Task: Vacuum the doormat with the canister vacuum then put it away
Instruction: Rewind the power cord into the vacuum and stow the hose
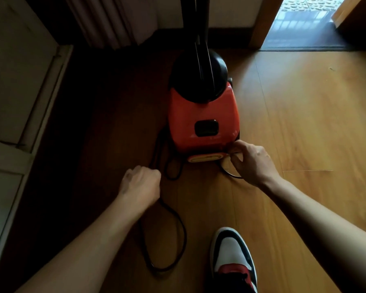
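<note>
Hose (201,28) ran off top edge. Shoe (230,256) was cut by bottom edge. Cord (178,225) vanished into fist of left hand (141,182) and behind vacuum (201,119). Right hand (251,161) reached vacuum's corner; its hold on cord was too small to tell.

My canister vacuum (201,119), an orange-red body with a black domed front and a dark recess on top, sits on the wooden floor with its black wand (199,28) rising upright from the dome. Its black power cord (185,237) lies in loose loops at the near end. My left hand (141,182) grips one stretch in a fist, and my right hand (251,161) pinches another at the body's near right corner. The dark doormat (300,44) lies flat at the open doorway, well apart.
</note>
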Demonstrator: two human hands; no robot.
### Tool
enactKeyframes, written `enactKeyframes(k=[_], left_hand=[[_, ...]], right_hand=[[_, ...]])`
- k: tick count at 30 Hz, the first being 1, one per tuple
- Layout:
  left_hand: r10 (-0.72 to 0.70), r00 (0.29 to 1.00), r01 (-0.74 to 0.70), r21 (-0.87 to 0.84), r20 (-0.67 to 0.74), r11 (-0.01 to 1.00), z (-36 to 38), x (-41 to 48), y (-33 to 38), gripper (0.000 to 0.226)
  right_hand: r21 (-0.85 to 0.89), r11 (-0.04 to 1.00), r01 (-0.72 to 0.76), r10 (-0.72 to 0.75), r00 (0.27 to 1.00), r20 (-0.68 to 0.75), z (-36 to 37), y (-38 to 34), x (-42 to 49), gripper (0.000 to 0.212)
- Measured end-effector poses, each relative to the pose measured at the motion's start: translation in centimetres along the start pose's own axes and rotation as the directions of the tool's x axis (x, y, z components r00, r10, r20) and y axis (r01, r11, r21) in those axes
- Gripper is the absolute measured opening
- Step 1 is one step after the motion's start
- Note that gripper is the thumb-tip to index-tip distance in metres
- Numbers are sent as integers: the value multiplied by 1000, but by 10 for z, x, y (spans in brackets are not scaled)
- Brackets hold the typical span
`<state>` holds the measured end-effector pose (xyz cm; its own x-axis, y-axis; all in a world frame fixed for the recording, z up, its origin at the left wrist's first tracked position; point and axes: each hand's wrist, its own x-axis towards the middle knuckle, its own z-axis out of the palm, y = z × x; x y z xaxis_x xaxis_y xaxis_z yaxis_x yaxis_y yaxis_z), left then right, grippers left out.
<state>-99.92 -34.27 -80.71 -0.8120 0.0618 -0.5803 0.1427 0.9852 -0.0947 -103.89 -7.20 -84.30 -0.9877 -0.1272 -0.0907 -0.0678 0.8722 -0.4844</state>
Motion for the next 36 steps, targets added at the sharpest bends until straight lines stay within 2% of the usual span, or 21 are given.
enactKeyframes(k=[2, 4, 6, 9, 12, 15, 18, 20, 21, 23, 25, 28, 31, 34, 36], left_hand=[[49, 972, -74, -102, -230, 992, 3, 9, 4, 24], [88, 935, -192, -280, -345, 940, 5, 18, 10, 24], [57, 941, -213, -452, -334, 866, 7, 25, 16, 32], [-5, 974, -125, -550, -228, 826, 12, 37, 22, 46], [-49, 984, -75, -653, -170, 754, 13, 45, 27, 39], [-55, 967, -147, -723, -248, 675, 15, 44, 29, 18], [-40, 932, -267, -755, -361, 599, 18, 38, 24, 15], [-19, 902, -344, -743, -432, 574, 21, 32, 20, 16], [-1, 895, -365, -735, -446, 571, 23, 30, 19, 17], [39, 904, -370, -730, -426, 575, 28, 29, 19, 17], [65, 923, -345, -740, -379, 578, 29, 29, 20, 16], [74, 909, -354, -670, -409, 653, 23, 32, 17, 17], [94, 825, -425, -501, -557, 754, 12, 33, 10, 21], [145, 665, -503, -295, -733, 813, -5, 30, 0, 28], [211, 598, -512, -165, -773, 843, -18, 31, -5, 37]], right_hand=[[3, 1000, -12, 12, 1000, -27, 3, 5, -2, 36], [5, 999, -42, 42, 999, -31, 6, 11, -5, 27], [36, 997, -67, 68, 997, -23, 12, 15, -7, 19], [144, 987, -69, 56, 994, 96, 22, 16, -9, 22], [222, 966, -131, 90, 979, 185, 32, 10, -9, 28], [221, 941, -255, 205, 953, 225, 41, 6, -12, 32], [160, 936, -315, 289, 943, 166, 42, 2, -19, 24], [257, 917, -306, 264, 947, 185, 39, -7, -27, 21], [351, 886, -304, 234, 945, 229, 38, -16, -31, 21], [559, 755, -342, 174, 927, 332, 37, -38, -37, 24], [730, 555, -399, 132, 908, 397, 42, -58, -38, 26], [833, 298, -466, 143, 885, 444, 53, -79, -33, 27], [872, 158, -462, 158, 884, 440, 55, -88, -28, 25], [881, 123, -458, 175, 883, 435, 55, -91, -27, 24], [889, 79, -451, 164, 886, 435, 57, -94, -27, 29]])
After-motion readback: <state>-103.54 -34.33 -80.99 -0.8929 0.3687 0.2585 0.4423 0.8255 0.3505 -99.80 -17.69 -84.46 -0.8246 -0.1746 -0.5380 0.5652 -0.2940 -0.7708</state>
